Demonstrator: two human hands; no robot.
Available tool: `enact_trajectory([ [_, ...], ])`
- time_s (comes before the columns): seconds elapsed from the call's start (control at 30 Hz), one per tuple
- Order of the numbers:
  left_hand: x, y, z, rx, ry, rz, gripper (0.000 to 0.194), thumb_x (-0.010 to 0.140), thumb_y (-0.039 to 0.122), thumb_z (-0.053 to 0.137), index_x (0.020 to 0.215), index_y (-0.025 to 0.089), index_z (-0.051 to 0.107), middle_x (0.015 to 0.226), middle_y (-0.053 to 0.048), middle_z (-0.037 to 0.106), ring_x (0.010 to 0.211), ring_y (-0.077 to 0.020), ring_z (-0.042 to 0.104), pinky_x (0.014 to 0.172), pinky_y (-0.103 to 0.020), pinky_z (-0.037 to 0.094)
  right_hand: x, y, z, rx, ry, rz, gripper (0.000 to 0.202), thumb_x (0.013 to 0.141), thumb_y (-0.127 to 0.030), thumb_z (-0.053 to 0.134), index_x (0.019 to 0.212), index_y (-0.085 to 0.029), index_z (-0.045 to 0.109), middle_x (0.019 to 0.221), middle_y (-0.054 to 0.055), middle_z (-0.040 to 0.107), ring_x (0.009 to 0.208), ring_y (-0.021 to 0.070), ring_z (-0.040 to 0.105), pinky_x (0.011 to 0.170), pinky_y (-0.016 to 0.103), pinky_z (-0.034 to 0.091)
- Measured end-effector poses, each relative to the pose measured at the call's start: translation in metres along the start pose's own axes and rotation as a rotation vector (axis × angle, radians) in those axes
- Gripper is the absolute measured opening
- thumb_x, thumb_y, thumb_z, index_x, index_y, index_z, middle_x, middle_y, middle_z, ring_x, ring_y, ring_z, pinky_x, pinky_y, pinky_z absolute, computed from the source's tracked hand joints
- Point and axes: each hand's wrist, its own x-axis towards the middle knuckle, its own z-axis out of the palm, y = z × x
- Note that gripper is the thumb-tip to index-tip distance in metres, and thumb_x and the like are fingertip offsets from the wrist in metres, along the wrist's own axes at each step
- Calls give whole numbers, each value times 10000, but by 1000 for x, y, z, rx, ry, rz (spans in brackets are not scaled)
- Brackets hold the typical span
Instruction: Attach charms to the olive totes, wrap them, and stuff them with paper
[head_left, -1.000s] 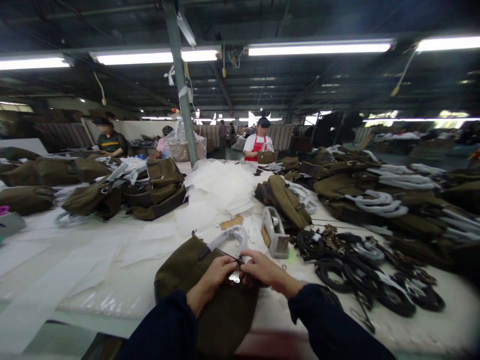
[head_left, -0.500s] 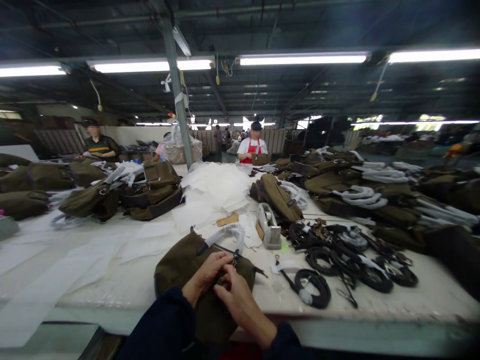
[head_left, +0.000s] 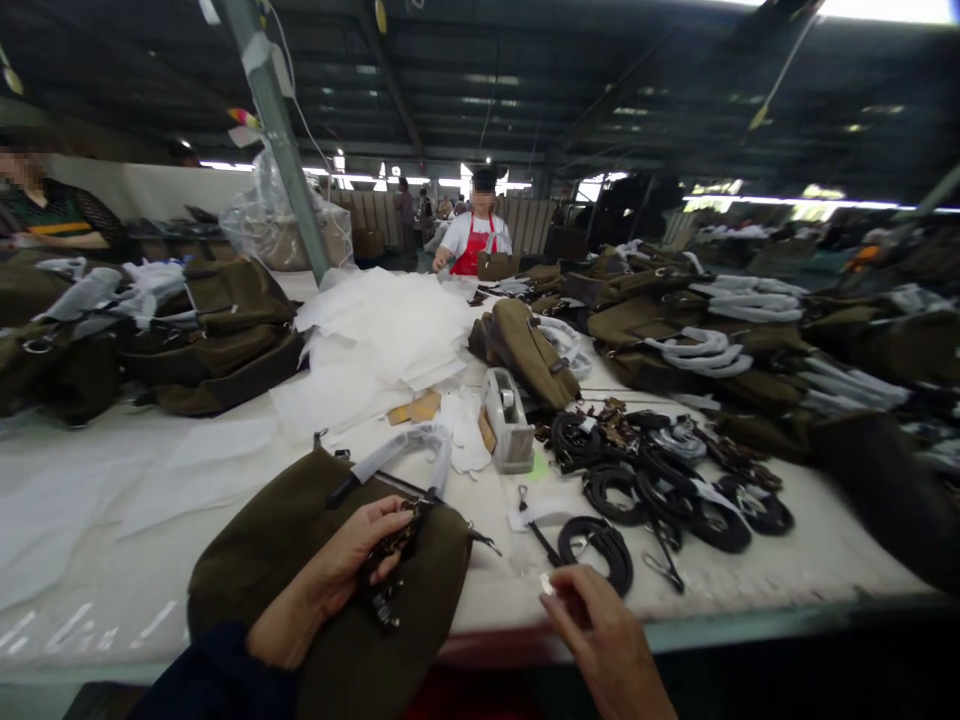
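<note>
An olive-green handbag (head_left: 262,535) lies at the table's front edge, its handle (head_left: 409,450) wrapped in pale film. Over the bag, my left hand (head_left: 349,560) is closed around a dark metal charm (head_left: 397,540) with dangling pieces; its exact form is hard to make out. To the right, apart from the bag, my right hand (head_left: 604,635) pinches a small whitish scrap (head_left: 546,583) between thumb and finger. Close beyond that hand lies a coiled black strap (head_left: 600,550) with a metal clip. A tape dispenser (head_left: 510,430) stands behind.
White sheets (head_left: 382,320) are heaped at the centre back. Olive bags are piled left (head_left: 225,340) and right (head_left: 645,310). More coiled straps (head_left: 667,500) lie to the right. A person in a red apron (head_left: 472,240) works across the table; a post (head_left: 281,130) rises at left.
My right hand has left the bag and moved right with a small whitish scrap. My left hand now holds the charm alone. The view has shifted down and the bag appears further left.
</note>
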Motion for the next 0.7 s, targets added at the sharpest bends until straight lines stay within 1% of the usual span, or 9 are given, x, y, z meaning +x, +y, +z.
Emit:
enact_trajectory([
  [0.07,0,0,-1,-6,12,-17,281,851,417,657,870,172,521,595,79,485,345,-4,327,317,-125,194,-3,8,4,-72,2,-15,138,915,-369,542,927,-237,582,818,42,615,721,200,599,661,314,490],
  [0.13,0,0,-1,-18,10,-24,269,858,405,652,865,174,514,604,80,474,350,1,310,319,-126,170,-1,7,11,-166,-6,-24,141,910,-375,559,948,-242,585,816,43,614,742,215,602,679,333,479],
  [0.23,0,1,-1,-25,2,-23,255,870,392,638,851,175,507,593,83,454,347,1,306,322,-128,161,7,0,19,-304,-34,-22,102,909,-338,562,868,-249,589,820,41,614,782,234,608,685,343,451],
  [0.33,-1,2,-1,-11,-1,-5,250,879,386,626,847,168,507,623,66,493,354,2,333,322,-124,174,11,-4,20,-322,-37,-20,139,932,-288,506,824,-246,584,827,39,614,799,226,608,685,331,431],
  [0.43,-2,2,0,-4,-4,12,255,877,382,626,835,159,508,652,51,521,364,3,359,320,-117,181,8,-8,13,-231,-38,0,190,935,-308,474,778,-235,553,778,33,596,741,204,584,670,317,420],
  [0.5,-2,1,0,-6,-4,11,255,873,380,629,844,155,514,685,38,552,368,5,371,320,-113,185,2,-13,4,-128,-60,64,229,918,-335,486,717,-229,514,690,13,557,646,179,546,614,296,413],
  [0.6,-2,2,-1,-4,-18,11,252,876,384,623,882,153,523,757,1,616,379,0,403,326,-111,204,-11,-27,-15,59,-124,147,275,899,-373,501,664,-231,484,608,-9,497,569,158,500,541,266,407],
  [0.7,-2,2,-3,-4,-47,29,258,880,392,614,896,150,528,798,-28,654,379,-2,412,328,-114,213,-25,-43,-36,213,-170,118,287,887,-398,515,649,-239,500,602,2,517,560,166,513,526,265,425],
])
